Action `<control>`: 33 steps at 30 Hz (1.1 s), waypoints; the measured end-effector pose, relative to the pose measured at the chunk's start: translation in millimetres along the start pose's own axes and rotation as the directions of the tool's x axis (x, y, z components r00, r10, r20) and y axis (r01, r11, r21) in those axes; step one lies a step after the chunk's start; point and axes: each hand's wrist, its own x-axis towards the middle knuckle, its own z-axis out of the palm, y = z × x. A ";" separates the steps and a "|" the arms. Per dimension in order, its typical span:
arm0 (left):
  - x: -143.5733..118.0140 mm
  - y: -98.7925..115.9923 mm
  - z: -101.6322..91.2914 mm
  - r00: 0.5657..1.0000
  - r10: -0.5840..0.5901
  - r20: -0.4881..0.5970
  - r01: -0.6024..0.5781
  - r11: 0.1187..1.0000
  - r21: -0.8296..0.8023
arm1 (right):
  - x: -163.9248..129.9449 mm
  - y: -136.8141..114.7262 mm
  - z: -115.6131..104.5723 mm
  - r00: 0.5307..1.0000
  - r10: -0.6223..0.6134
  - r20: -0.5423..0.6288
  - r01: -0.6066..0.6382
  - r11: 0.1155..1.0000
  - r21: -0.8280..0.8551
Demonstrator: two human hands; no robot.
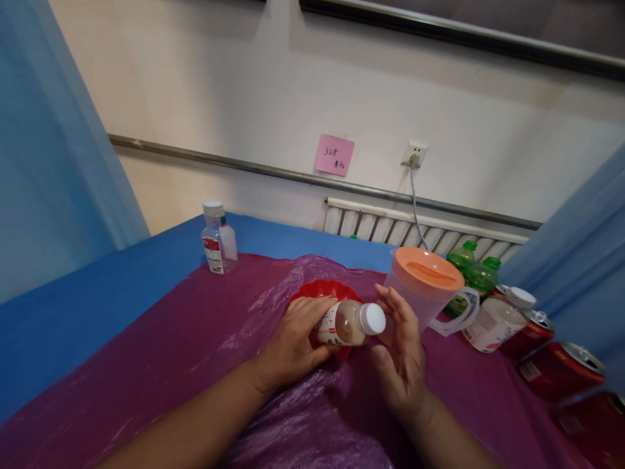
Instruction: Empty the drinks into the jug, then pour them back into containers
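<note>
My left hand (299, 335) is wrapped round a plastic drink bottle (349, 322), which has a printed label and a white screw cap (372, 319). The bottle lies tilted on its side, its cap pointing right. Beneath it shows a red scalloped dish (326, 288), partly hidden by the hand and the bottle. Just right of the cap, my right hand (403, 352) is open, thumb and fingers apart, with nothing seen in it. Behind that hand stands a clear pitcher (415, 296) with an orange lid (428, 267).
Purple plastic sheeting (195, 365) covers much of the blue surface (73, 326). At the back left stands a clear labelled bottle (219, 241). Along the right are green bottles (481, 275), a white-capped bottle (495, 319) and several red cans (561, 371). A radiator (371, 225) runs along the wall.
</note>
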 end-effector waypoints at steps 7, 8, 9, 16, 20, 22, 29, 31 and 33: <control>-1.8 -4.0 1.2 1.000 -0.014 -0.017 0.014 1.000 0.004 | -0.5 2.1 2.9 0.994 0.029 -0.106 -0.034 0.998 -0.048; -2.2 -4.7 1.6 1.000 -0.016 -0.019 0.016 1.000 0.005 | 0.5 1.0 2.8 0.993 0.045 -0.109 -0.047 0.999 -0.017; -2.5 -5.2 2.0 1.000 -0.017 -0.022 0.017 1.000 0.005 | 1.3 -0.4 2.5 0.994 0.047 -0.097 -0.047 0.999 0.009; -2.5 -5.8 3.1 1.000 -0.005 -0.018 0.005 1.000 0.002 | 1.2 -2.6 1.4 0.999 -0.030 -0.033 0.025 0.990 -0.140; -2.6 -6.0 3.4 1.000 -0.007 -0.014 0.007 1.000 0.001 | 1.3 -2.8 1.0 0.997 0.005 -0.081 -0.011 0.997 -0.080; -2.5 -6.1 3.2 1.000 -0.014 -0.020 0.014 1.000 0.001 | 1.8 -5.8 0.1 0.999 -0.011 -0.037 0.009 0.998 -0.056; -1.6 -5.2 2.4 1.000 -0.006 -0.029 0.006 1.000 -0.010 | 3.5 -7.4 2.7 0.990 -0.102 -0.098 0.089 0.988 -0.126; -1.6 -4.1 2.4 1.000 0.001 -0.019 -0.002 1.000 -0.018 | 2.4 -6.1 4.3 0.989 -0.085 -0.122 0.070 0.990 -0.122; -1.7 -2.8 2.5 1.000 0.004 -0.009 -0.004 1.000 -0.026 | 0.3 -5.5 4.9 0.991 -0.068 -0.114 0.051 0.988 -0.143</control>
